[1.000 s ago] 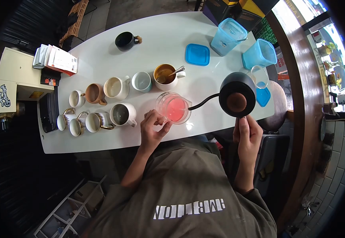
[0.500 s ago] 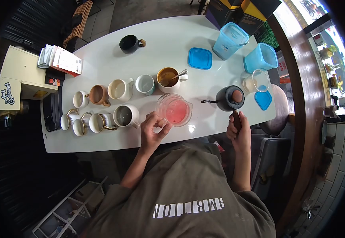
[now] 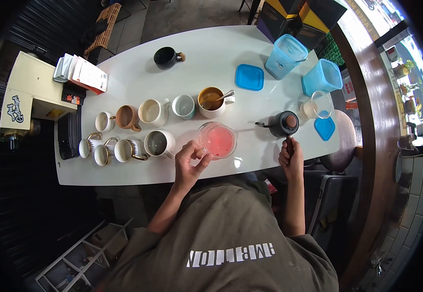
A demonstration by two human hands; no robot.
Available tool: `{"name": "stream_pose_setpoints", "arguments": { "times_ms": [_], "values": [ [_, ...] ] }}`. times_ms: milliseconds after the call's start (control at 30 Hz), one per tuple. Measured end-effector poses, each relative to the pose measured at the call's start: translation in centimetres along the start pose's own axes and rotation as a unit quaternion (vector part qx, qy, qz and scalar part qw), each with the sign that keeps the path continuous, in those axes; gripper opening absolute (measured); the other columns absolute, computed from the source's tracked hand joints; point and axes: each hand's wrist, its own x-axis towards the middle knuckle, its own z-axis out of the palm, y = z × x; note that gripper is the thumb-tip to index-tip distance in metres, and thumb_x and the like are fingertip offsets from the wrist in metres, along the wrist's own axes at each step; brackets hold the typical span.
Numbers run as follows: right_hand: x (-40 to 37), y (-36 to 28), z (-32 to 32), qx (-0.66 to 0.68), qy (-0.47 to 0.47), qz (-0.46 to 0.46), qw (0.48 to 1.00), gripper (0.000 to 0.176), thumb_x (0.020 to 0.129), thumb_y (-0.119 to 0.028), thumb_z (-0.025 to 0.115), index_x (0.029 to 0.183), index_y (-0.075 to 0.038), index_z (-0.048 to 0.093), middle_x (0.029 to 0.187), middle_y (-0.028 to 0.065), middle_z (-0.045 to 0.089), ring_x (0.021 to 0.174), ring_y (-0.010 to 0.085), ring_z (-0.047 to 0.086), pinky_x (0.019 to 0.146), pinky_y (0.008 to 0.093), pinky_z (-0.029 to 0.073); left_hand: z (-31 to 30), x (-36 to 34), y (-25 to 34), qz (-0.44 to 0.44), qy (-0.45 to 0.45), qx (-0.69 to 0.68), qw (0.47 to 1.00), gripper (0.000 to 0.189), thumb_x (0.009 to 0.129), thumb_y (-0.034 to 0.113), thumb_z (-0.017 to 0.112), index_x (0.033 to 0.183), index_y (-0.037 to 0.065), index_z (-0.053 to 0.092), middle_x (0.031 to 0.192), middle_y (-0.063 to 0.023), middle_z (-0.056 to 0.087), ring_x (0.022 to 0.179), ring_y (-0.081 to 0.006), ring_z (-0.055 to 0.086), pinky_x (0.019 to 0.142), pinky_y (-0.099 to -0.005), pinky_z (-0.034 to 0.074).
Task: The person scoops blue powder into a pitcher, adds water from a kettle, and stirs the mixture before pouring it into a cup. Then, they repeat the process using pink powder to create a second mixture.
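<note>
My left hand (image 3: 190, 163) pinches the handle of a clear glass jug (image 3: 235, 139) that holds pink liquid (image 3: 218, 141). My right hand (image 3: 291, 156) is wrapped round the long dark handle of a black gooseneck kettle (image 3: 278, 124), whose lid has a round brown knob. The thin spout points left, toward the jug, with a gap between the two. Just beyond the jug stands a mug with a yellow inside (image 3: 211, 97), with a spoon (image 3: 225, 95) and brown liquid in it. A white mug with a dark inside (image 3: 157, 143) is close left of my left hand.
Several more mugs (image 3: 150, 112) line up at the left, and a black mug (image 3: 166, 58) stands farther back. Blue containers (image 3: 285, 56), blue lids (image 3: 249, 77) and clear cups (image 3: 321, 104) are at the right. A cream machine (image 3: 41, 87) borders the white table's (image 3: 206, 53) left end.
The view has shifted a little, so the table and its things sit slightly farther right and mostly lower. Both hands keep their grips on the jug and the kettle.
</note>
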Motion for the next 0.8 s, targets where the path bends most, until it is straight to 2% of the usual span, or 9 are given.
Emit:
{"name": "stream_pose_setpoints", "arguments": {
  "times_ms": [233,333,400,433,533,633,733,767,800],
  "values": [
    [0.6,-0.2,-0.3,-0.036,-0.003,-0.012,0.999,0.039,0.104,-0.044,0.040,0.089,-0.011,0.052,0.055,-0.0041,0.034,0.040,0.0080,0.029,0.038,0.0247,0.023,0.9,-0.7,-2.1,-0.030,0.008,-0.079,0.996,0.036,0.088,0.019,0.074,0.076,0.005,0.044,0.071,0.0009,0.041,0.067,-0.0101,0.041,0.064,-0.0266,0.039],
    [-0.2,-1.3,-0.2,-0.094,0.015,0.011,0.995,0.054,0.105,-0.054,0.034,0.091,-0.007,0.057,0.055,-0.0016,0.042,0.040,0.0103,0.037,0.038,0.0259,0.026,1.7,-0.9,-3.7,-0.053,0.001,-0.143,0.988,0.036,0.089,0.018,0.073,0.076,0.006,0.041,0.072,0.0031,0.036,0.068,-0.0081,0.036,0.065,-0.0243,0.035],
    [-1.1,-2.5,0.1,-0.295,0.141,0.022,0.945,0.071,0.103,-0.062,0.028,0.090,-0.001,0.061,0.058,0.0032,0.050,0.041,0.0135,0.044,0.039,0.0293,0.033,2.3,-1.0,-4.5,-0.065,0.000,-0.177,0.982,0.036,0.090,0.018,0.072,0.077,0.007,0.040,0.073,0.0040,0.033,0.069,-0.0075,0.033,0.066,-0.0234,0.033],
    [-1.8,-2.7,0.0,-0.374,0.200,-0.035,0.905,0.077,0.104,-0.063,0.025,0.087,0.002,0.063,0.058,0.0061,0.053,0.043,0.0157,0.048,0.041,0.0309,0.037,2.5,-1.1,-4.7,-0.071,-0.006,-0.183,0.980,0.036,0.090,0.018,0.072,0.077,0.008,0.040,0.074,0.0044,0.032,0.069,-0.0073,0.032,0.066,-0.0235,0.033],
    [-4.6,-3.9,-0.6,-0.443,0.204,-0.197,0.851,0.057,0.109,-0.043,0.033,0.085,0.003,0.057,0.058,0.0039,0.044,0.050,0.0109,0.040,0.048,0.0296,0.031,2.9,-1.1,-5.2,-0.082,-0.006,-0.204,0.975,0.036,0.091,0.019,0.070,0.078,0.009,0.039,0.074,0.0051,0.032,0.071,-0.0068,0.032,0.067,-0.0240,0.033],
    [-7.2,-5.5,1.4,-0.440,0.187,-0.289,0.830,0.047,0.109,-0.036,0.037,0.085,0.001,0.054,0.060,0.0026,0.041,0.053,0.0099,0.037,0.050,0.0298,0.028,3.4,-1.4,-5.6,-0.075,-0.009,-0.197,0.977,0.036,0.092,0.020,0.070,0.078,0.009,0.039,0.075,0.0051,0.032,0.072,-0.0067,0.032,0.068,-0.0240,0.034],
    [-9.1,-6.5,4.1,-0.432,0.122,-0.309,0.839,0.044,0.108,-0.033,0.038,0.085,0.000,0.054,0.059,0.0024,0.041,0.053,0.0100,0.037,0.051,0.0299,0.028,4.2,-1.3,-6.1,-0.063,0.009,-0.220,0.973,0.036,0.091,0.020,0.071,0.077,0.008,0.039,0.074,0.0045,0.034,0.071,-0.0072,0.033,0.068,-0.0239,0.033],
    [-8.9,-6.0,4.0,-0.451,0.089,-0.355,0.814,0.047,0.110,-0.035,0.035,0.083,-0.001,0.054,0.060,-0.0029,0.039,0.052,0.0042,0.034,0.048,0.0260,0.024,4.2,-1.3,-6.4,-0.051,0.006,-0.182,0.982,0.034,0.091,0.021,0.071,0.079,0.007,0.042,0.077,0.0021,0.038,0.072,-0.0085,0.039,0.070,-0.0251,0.037],
    [-9.3,-5.9,4.4,-0.461,0.056,-0.347,0.815,0.046,0.109,-0.035,0.038,0.084,-0.001,0.055,0.061,-0.0022,0.041,0.053,0.0047,0.036,0.049,0.0256,0.025,4.3,-1.5,-6.5,-0.041,0.004,-0.143,0.989,0.033,0.091,0.022,0.071,0.081,0.005,0.045,0.080,-0.0003,0.043,0.073,-0.0099,0.044,0.072,-0.0263,0.041]
  ]
}}
